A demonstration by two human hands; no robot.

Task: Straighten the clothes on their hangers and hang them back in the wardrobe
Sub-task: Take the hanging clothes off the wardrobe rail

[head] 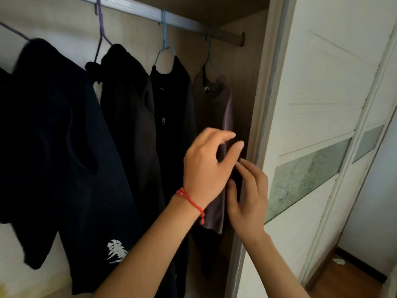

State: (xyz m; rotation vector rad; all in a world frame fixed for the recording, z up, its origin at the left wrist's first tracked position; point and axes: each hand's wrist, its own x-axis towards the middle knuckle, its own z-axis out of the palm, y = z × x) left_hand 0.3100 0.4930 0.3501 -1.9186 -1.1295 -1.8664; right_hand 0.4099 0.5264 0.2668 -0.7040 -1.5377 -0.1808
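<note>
A purple-grey shirt (217, 108) hangs on a dark hanger (207, 59) at the right end of the wardrobe rail (189, 24). My left hand (204, 168), with a red string bracelet on the wrist, pinches a fold of this shirt's right side between thumb and fingers. Just below and to the right, my right hand (247, 194) holds the same edge of fabric, thumb in front and fingers behind. Left of it hang a black shirt (171, 104) on a blue hanger (164, 44), a black hooded garment (129, 115) on a purple hanger (100, 33), and a navy garment with white print (64, 147).
The wardrobe's side wall (251, 82) stands close behind the purple-grey shirt. A white sliding door (322, 104) with green-grey glass panels fills the right. Wooden floor (343, 276) shows at the bottom right.
</note>
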